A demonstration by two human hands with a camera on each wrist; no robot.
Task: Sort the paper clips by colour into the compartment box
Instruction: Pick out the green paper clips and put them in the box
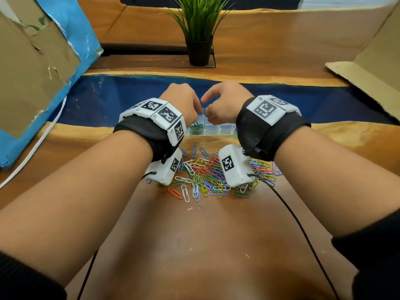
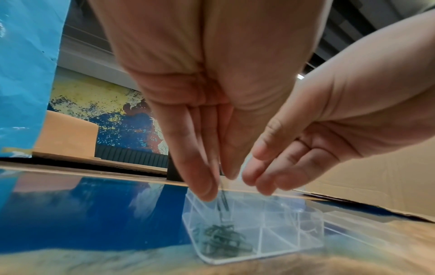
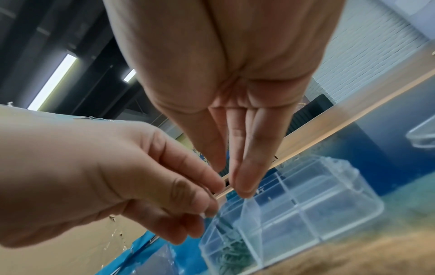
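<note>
A clear compartment box (image 1: 225,132) (image 2: 306,247) (image 3: 329,204) stands beyond a loose pile of mixed-colour paper clips (image 1: 207,176). Its near left compartment holds green clips (image 1: 196,128) (image 2: 223,240) (image 3: 233,254); the other compartments that show look empty. My left hand (image 1: 198,113) (image 2: 219,186) (image 3: 200,204) hovers over that compartment, fingers pointing down, pinching a blurred green clip (image 2: 223,202) that dangles toward the heap. My right hand (image 1: 211,114) (image 3: 235,182) (image 2: 270,176) hangs beside it over the box, fingers straight, with nothing visible in them.
A potted plant (image 1: 198,40) stands at the back. Cardboard panels flank the table on the left (image 1: 32,72) and right (image 1: 368,68). A white cable (image 1: 32,152) runs along the left. A clear plastic piece (image 3: 421,137) lies beyond the box.
</note>
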